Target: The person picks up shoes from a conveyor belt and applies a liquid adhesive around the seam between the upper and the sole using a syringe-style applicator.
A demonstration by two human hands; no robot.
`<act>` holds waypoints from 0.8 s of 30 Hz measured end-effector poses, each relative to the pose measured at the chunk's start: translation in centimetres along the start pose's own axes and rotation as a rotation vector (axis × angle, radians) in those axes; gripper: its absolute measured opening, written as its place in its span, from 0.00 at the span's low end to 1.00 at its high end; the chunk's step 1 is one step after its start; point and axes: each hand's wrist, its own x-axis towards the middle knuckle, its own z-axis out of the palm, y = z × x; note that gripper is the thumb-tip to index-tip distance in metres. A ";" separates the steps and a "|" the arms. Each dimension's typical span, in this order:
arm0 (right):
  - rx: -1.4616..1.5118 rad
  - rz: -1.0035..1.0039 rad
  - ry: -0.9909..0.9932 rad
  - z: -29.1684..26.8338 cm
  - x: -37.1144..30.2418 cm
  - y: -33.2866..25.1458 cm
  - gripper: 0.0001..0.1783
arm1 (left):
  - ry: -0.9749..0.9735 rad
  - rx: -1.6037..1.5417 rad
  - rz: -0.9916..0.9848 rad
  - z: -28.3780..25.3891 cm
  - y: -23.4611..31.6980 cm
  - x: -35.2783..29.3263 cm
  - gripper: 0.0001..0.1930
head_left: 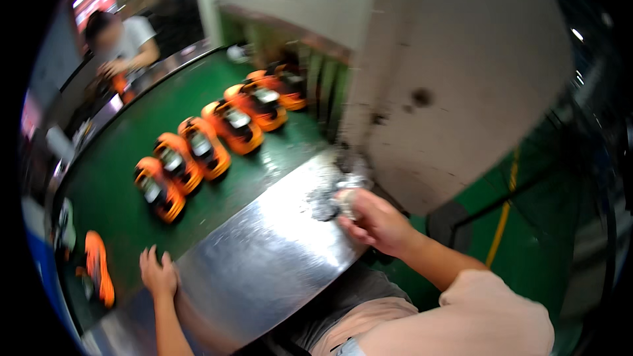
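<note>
My right hand [377, 223] is closed around a small pale wad [347, 203], too blurred to tell its kind. It is just above the inner end of a shiny metal ledge [257, 277], beside a crumpled grey and clear heap [323, 204]. My left hand [159, 273] lies open, fingers spread, at the ledge's far edge where the green belt [112, 178] begins. Several orange and black shoes stand in a slanting row on the belt, the closest being this shoe [159, 190]. Left of my left hand, another orange shoe [99, 268] lies on its side.
A large beige machine housing [455, 72] rises at the right, beyond the ledge. Green strips [323, 86] hang where the belt meets the machine. Across the belt, a person [125, 53] handles something orange. A yellow line [504, 211] crosses the green floor at right.
</note>
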 end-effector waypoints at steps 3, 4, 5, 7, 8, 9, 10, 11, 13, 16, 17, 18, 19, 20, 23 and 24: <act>-0.306 -0.317 0.032 2.1 -0.5 1.9 0.19 | -0.028 0.000 -0.039 -1.4 1.1 -0.2 0.23; -0.501 -0.499 0.058 2.4 -0.5 3.1 0.21 | -0.038 -0.018 -0.045 -1.0 1.0 -0.2 0.23; -0.741 -0.655 0.016 2.1 0.1 4.5 0.24 | -0.040 -0.026 -0.058 -0.7 0.8 -0.3 0.23; -1.200 -0.769 -0.073 0.9 0.0 5.5 0.25 | -0.042 -0.026 -0.077 -1.1 0.9 -0.8 0.24; -1.332 -0.851 -0.131 0.3 0.5 6.7 0.25 | -0.038 -0.028 -0.081 -1.4 1.0 -1.0 0.24; -1.311 -0.780 -0.111 0.2 0.8 7.3 0.25 | -0.032 -0.032 -0.085 -1.5 1.0 -1.1 0.24; -1.291 -0.708 -0.088 0.2 1.1 7.8 0.25 | -0.028 -0.037 -0.086 -1.5 1.0 -1.1 0.25; -1.273 -0.635 -0.066 0.2 1.3 8.1 0.25 | -0.027 -0.032 -0.081 -1.5 1.0 -1.1 0.25; -1.248 -0.651 -0.026 0.3 1.4 8.3 0.25 | -0.034 -0.032 -0.101 -1.6 1.2 -1.5 0.26; -1.217 -0.637 0.028 0.1 1.2 8.4 0.25 | -0.031 -0.044 -0.095 -1.7 1.2 -1.2 0.26; -1.212 -0.584 0.047 0.4 0.8 8.2 0.25 | -0.031 -0.039 -0.093 -1.6 1.0 -1.3 0.27; -1.207 -0.530 0.068 0.5 0.6 8.2 0.25 | -0.031 -0.034 -0.089 -1.5 0.9 -1.3 0.27; -1.177 -0.589 0.056 0.3 0.8 8.4 0.24 | -0.023 -0.031 -0.083 -1.3 0.9 -1.3 0.27; -1.178 -0.622 0.055 0.3 1.0 8.5 0.25 | -0.014 -0.031 -0.078 -1.2 0.8 -1.2 0.27; -1.209 -0.657 0.062 0.3 1.1 8.5 0.25 | 0.005 -0.032 -0.068 -1.1 0.7 -1.2 0.28; -1.191 -0.648 0.063 0.3 1.1 8.5 0.25 | 0.009 -0.032 -0.068 -1.2 0.6 -1.1 0.28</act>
